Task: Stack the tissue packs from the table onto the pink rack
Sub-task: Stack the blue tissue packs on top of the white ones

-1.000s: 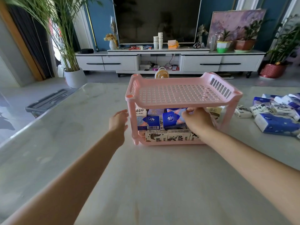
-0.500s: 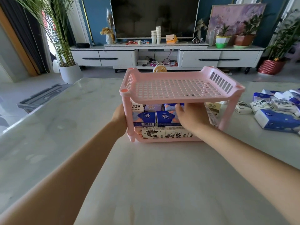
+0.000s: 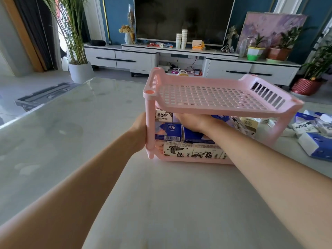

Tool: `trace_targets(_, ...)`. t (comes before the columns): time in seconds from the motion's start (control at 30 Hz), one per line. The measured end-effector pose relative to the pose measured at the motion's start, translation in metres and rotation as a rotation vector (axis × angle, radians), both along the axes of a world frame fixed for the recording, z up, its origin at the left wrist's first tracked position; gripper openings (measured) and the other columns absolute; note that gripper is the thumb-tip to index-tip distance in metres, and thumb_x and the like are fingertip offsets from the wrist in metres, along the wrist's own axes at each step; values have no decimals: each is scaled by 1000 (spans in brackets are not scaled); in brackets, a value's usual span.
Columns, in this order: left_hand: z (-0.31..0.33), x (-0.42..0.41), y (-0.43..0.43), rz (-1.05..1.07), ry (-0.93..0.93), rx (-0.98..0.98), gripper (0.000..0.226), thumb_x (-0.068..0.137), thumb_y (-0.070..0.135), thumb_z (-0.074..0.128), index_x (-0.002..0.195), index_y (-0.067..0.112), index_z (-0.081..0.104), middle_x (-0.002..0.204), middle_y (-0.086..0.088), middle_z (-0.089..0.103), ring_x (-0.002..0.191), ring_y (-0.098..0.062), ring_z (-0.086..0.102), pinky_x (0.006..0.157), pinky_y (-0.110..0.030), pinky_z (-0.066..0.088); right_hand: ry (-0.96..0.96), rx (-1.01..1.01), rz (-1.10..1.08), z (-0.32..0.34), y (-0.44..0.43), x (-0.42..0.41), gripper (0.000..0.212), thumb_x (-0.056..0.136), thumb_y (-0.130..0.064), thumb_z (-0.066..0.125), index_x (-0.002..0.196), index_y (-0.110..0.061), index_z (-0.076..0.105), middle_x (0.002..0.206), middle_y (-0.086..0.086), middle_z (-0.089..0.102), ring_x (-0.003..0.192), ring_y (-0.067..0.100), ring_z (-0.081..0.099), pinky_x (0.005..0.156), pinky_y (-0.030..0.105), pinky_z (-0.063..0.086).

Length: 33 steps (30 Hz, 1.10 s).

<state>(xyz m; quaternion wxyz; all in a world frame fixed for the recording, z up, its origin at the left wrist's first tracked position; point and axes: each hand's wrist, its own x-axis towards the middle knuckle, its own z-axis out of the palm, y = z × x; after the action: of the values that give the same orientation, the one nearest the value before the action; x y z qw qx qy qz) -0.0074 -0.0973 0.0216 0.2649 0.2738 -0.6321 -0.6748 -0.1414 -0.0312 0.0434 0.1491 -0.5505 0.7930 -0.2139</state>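
A left hand (image 3: 139, 132) is bracing the near-left post (image 3: 150, 123) of the pink rack (image 3: 215, 97) on the table (image 3: 89, 132), while the right hand (image 3: 194, 121) is reaching among tissue packs (image 3: 168, 132) filling its lower tier. Both sets of fingers are hidden, so neither grip can be told. Loose packs (image 3: 316, 144) are lying to the right; they are probably light and squashy, best pinched across the sides.

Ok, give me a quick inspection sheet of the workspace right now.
Surface: pale, glossy stone-look table.
Job's things: pink rack, top shelf empty, lower shelf filled with tissue packs; loose packs on the table at right.
Clutter: nothing seen.
Hands: left hand holds the rack's front left post; right hand reaches into the lower shelf over the packs, fingertips hidden.
Cables: wires in the open bay of the TV stand.
Surroundings: TV, painting, potted plants behind.
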Motion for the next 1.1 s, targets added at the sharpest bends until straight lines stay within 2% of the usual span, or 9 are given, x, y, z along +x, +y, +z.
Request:
trace_targets(0.23, -6, 6, -8, -76, -15, 34, 32, 66, 16, 56, 96, 6, 60, 96, -11, 68, 86, -25, 66, 66, -31, 56, 104, -128, -60, -7, 5, -9, 29, 99, -23, 32, 73, -15, 44, 78, 5, 53, 74, 19, 48, 75, 34, 40)
trace_targets(0.37, -8, 6, -5, -12, -5, 66, 34, 60, 20, 53, 92, 11, 60, 102, -13, 66, 97, -32, 63, 80, -42, 53, -33, -251, -160, -8, 35, -9, 31, 98, -19, 30, 71, -12, 42, 68, 11, 50, 65, 21, 49, 60, 28, 38)
trace_targets(0.43, -9, 4, -1, 17, -21, 72, 33, 59, 23, 53, 89, 11, 59, 103, -15, 65, 98, -33, 62, 84, -44, 51, 71, -321, -104, -8, 62, -6, 22, 96, -21, 41, 86, -6, 55, 82, 12, 61, 74, 17, 58, 65, 30, 44)
trace_targets(0.5, -9, 3, -1, 15, -27, 91, 34, 60, 20, 53, 91, 10, 59, 102, -14, 65, 94, -32, 63, 82, -43, 52, 206, -350, -1, -6, 86, -2, 20, 91, -23, 55, 105, -10, 62, 101, 5, 65, 92, 13, 58, 76, 25, 40)
trace_targets(0.63, -10, 10, -8, -57, -32, 149, 50, 72, 5, 60, 122, 2, 51, 120, -20, 60, 107, -36, 59, 85, -46, 51, 293, -310, 12, -14, 102, -6, 26, 87, -26, 61, 111, -17, 65, 105, 3, 57, 102, 16, 47, 82, 22, 28)
trace_targets(0.73, -6, 17, -11, -129, 23, 249, 36, 75, -8, 48, 110, -2, 54, 117, -21, 57, 111, -36, 54, 96, -49, 43, 233, -344, -33, -19, 100, -6, 23, 88, -25, 59, 109, -18, 66, 102, 3, 54, 99, 14, 44, 84, 22, 31)
trace_targets(0.8, -4, 22, -12, -150, 69, 333, 32, 72, -6, 44, 100, 0, 58, 116, -20, 56, 111, -34, 53, 100, -46, 40, 222, -353, -37, -20, 98, -6, 21, 89, -24, 58, 107, -18, 66, 94, -4, 49, 92, 9, 39, 78, 18, 29)
trace_targets(0.93, -7, 23, -14, -124, 86, 418, 44, 85, -10, 18, 101, 1, 56, 122, -20, 53, 117, -34, 49, 106, -45, 35, 224, -358, -40, -19, 96, -5, 17, 90, -21, 57, 104, -16, 65, 84, -12, 39, 78, 2, 35, 69, 10, 27)
trace_targets(1.1, -7, 24, -12, -154, 137, 442, 49, 85, -11, 14, 101, 5, 58, 108, -16, 59, 104, -31, 54, 101, -43, 38, 207, -356, -41, -18, 97, -6, 16, 90, -20, 57, 104, -15, 64, 81, -18, 34, 75, -9, 35, 71, 3, 28)
